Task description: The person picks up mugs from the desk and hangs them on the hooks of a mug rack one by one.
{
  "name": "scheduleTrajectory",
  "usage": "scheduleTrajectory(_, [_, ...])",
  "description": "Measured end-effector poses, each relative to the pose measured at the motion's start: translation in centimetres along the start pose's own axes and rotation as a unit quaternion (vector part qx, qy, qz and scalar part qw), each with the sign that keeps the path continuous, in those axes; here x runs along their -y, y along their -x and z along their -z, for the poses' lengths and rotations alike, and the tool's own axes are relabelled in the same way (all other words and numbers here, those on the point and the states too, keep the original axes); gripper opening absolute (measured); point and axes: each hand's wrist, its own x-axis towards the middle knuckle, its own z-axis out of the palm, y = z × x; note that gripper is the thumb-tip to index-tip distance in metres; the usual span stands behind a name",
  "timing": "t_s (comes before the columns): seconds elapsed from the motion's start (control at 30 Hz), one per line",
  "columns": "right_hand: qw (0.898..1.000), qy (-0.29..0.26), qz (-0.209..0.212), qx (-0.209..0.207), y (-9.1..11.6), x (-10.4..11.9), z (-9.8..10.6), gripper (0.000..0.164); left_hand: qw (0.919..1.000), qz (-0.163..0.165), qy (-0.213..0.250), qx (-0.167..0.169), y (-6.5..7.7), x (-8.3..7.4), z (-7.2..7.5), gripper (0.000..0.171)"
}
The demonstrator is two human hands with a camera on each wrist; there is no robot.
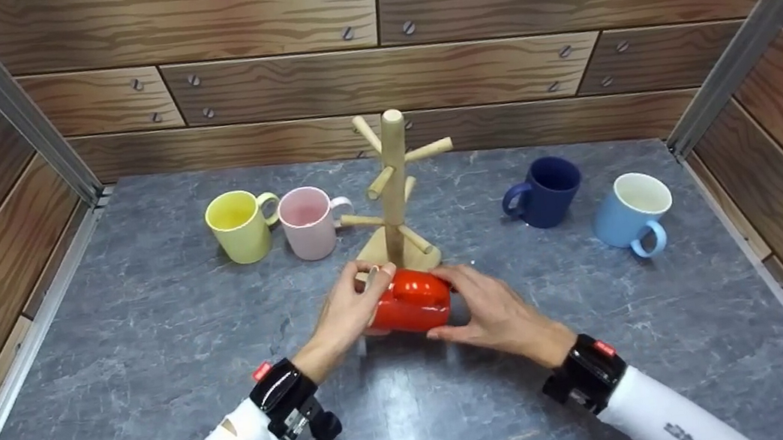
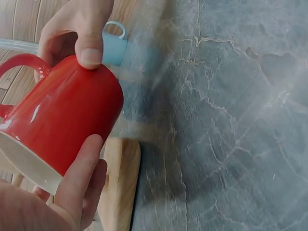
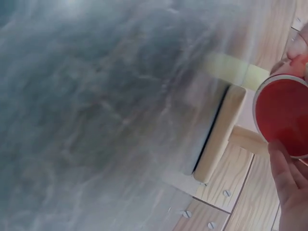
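Observation:
Both hands hold a red mug (image 1: 411,312), tipped on its side with its handle facing up, in front of a wooden mug tree (image 1: 394,174). My left hand (image 1: 344,311) grips the mug at its open end, with the thumb near the handle. At the base end, the fingers and thumb of my right hand (image 1: 499,316) span the mug. The pale inside of the red mug (image 2: 29,163) shows in the left wrist view, while its round red base (image 3: 284,118) faces the right wrist camera. No mug hangs on the tree's pegs.
Left of the tree stand a yellow mug (image 1: 242,232) and a pink mug (image 1: 310,231), both upright. On the right are a dark blue mug (image 1: 551,195) and a light blue mug (image 1: 618,220). Wood-patterned walls (image 1: 283,86) enclose the grey marbled table (image 1: 175,354).

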Motion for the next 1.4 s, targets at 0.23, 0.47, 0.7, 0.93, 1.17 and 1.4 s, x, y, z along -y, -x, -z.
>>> scheduleTrajectory(0.23, [0.996, -0.057, -0.058, 0.03, -0.2, -0.8, 0.8, 0.08, 0.9969, -0.013, 0.049, 0.059, 0.4, 0.3, 0.2, 0.076])
scheduleTrajectory(0.47, [0.983, -0.141, -0.096, 0.064, -0.5, -1.7, 1.7, 0.077, 0.9968, -0.027, 0.04, 0.064, 0.6, -0.2, 0.3, 0.079])
scheduleTrajectory(0.7, [0.959, -0.238, -0.117, 0.096, -1.0, -2.4, 2.3, 0.07, 0.998, -0.013, 0.046, 0.043, 0.3, -0.7, 0.0, 0.08])
scheduleTrajectory(0.93, [0.951, -0.257, -0.134, 0.108, -1.6, -2.4, 2.3, 0.075, 0.9981, -0.014, 0.057, 0.017, -0.1, -0.7, 0.0, 0.077])
scheduleTrajectory(1.17, [0.939, -0.273, -0.176, 0.108, -2.1, -2.5, 2.1, 0.077, 0.996, -0.009, 0.088, -0.002, -0.6, -0.5, 0.0, 0.073])
scheduleTrajectory(1.4, [0.93, -0.289, -0.202, 0.104, -2.3, -2.6, 1.9, 0.077, 0.995, -0.011, 0.1, -0.002, -0.7, -0.3, 0.0, 0.073])
